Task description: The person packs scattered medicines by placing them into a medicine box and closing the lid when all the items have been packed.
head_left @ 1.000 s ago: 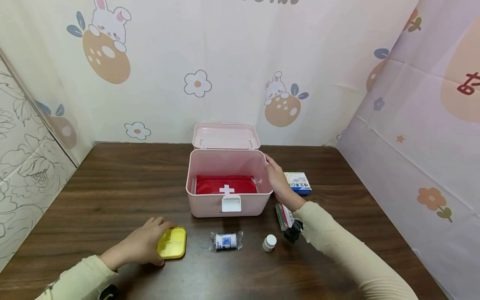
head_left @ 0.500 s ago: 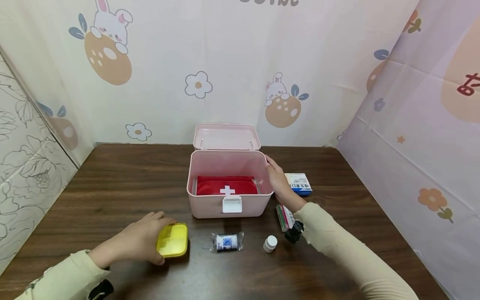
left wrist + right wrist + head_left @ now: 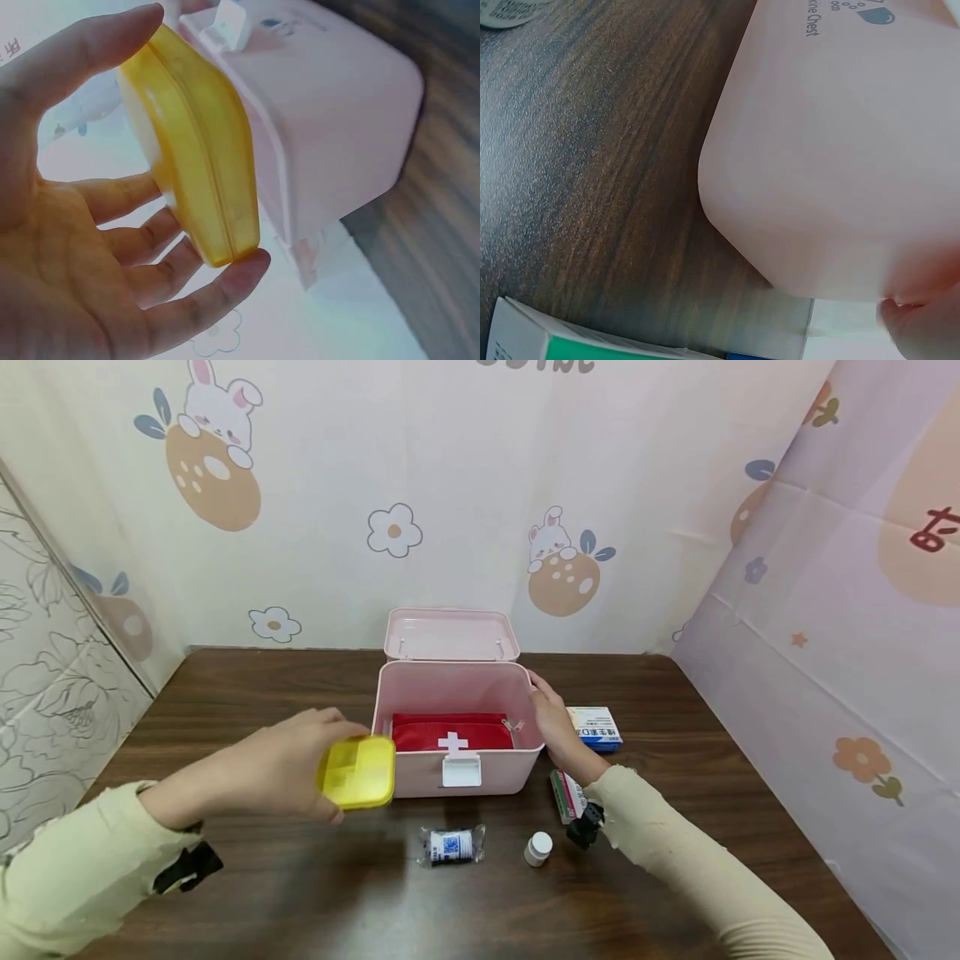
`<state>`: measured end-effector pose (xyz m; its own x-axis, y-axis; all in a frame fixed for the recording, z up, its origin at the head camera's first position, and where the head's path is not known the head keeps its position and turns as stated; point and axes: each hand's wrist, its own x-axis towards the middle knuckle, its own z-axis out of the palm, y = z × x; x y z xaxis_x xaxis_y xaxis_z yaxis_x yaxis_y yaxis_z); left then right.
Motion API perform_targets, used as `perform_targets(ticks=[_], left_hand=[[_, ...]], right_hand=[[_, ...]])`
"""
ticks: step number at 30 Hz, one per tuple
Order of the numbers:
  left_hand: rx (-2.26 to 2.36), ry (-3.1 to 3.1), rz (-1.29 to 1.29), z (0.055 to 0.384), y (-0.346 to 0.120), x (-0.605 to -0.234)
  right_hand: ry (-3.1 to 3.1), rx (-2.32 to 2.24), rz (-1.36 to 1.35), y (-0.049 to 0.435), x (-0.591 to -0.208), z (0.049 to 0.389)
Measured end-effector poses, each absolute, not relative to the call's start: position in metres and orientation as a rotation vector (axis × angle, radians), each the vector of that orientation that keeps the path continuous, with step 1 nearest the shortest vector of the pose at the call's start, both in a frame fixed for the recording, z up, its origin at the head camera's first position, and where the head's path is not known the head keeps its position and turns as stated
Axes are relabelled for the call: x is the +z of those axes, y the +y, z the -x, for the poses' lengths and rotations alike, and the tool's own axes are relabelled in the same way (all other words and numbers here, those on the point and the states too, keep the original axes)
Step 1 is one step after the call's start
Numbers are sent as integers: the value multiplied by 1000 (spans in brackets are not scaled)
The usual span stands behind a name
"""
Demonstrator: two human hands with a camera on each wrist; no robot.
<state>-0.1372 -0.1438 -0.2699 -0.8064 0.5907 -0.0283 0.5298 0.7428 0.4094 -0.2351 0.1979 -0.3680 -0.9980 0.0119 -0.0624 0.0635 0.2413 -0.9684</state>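
My left hand (image 3: 288, 768) holds a yellow lidded pill case (image 3: 360, 772) above the table, at the left front of the pink medicine chest (image 3: 420, 774). Seen from the left wrist, the thumb lies on one edge of the pill case (image 3: 202, 150) and the fingertips on the opposite side. The chest's lid (image 3: 452, 635) is raised at the back. Inside lies a red zip pouch (image 3: 420, 732) below a white cross on the front. My right hand (image 3: 558, 727) rests against the chest's right side near the rim, its fingers partly hidden.
A clear-wrapped roll (image 3: 452, 845) and a small white bottle (image 3: 537, 848) stand in front of the chest. To its right are a blue-and-white carton (image 3: 596, 727) and a green-and-pink carton (image 3: 567, 795), partly behind the right forearm. A printed curtain (image 3: 465, 485) hangs behind the table.
My left hand has lifted the yellow pill case off the table and carried it forward and slightly right, up to the chest's left front corner. The right hand stays at the chest.
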Motion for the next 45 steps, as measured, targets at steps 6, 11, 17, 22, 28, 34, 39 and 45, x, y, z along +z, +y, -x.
perform_targets(ticks=[6, 11, 17, 22, 28, 34, 39, 45], left_hand=[[590, 2772, -911, 160, -124, -245], [553, 2727, -895, 186, -100, -232], [565, 2657, -823, 215, -69, -222], [526, 2646, -788, 239, -41, -224], [472, 2617, -723, 259, -14, -236], [477, 2579, -663, 272, 7, -255], [392, 2589, -673, 280, 22, -267], [259, 2614, -760, 287, 37, -286]], right_hand=[[2436, -1937, -65, 199, -367, 235], [2427, -1952, -64, 199, -369, 235], [2435, -1978, -84, 199, -372, 235], [2454, -1989, -107, 199, -372, 233], [2468, -1969, -117, 196, -372, 234], [2465, -1963, -113, 196, -373, 234], [2474, -1984, -56, 195, -372, 233], [2465, -2015, -33, 195, -373, 233]])
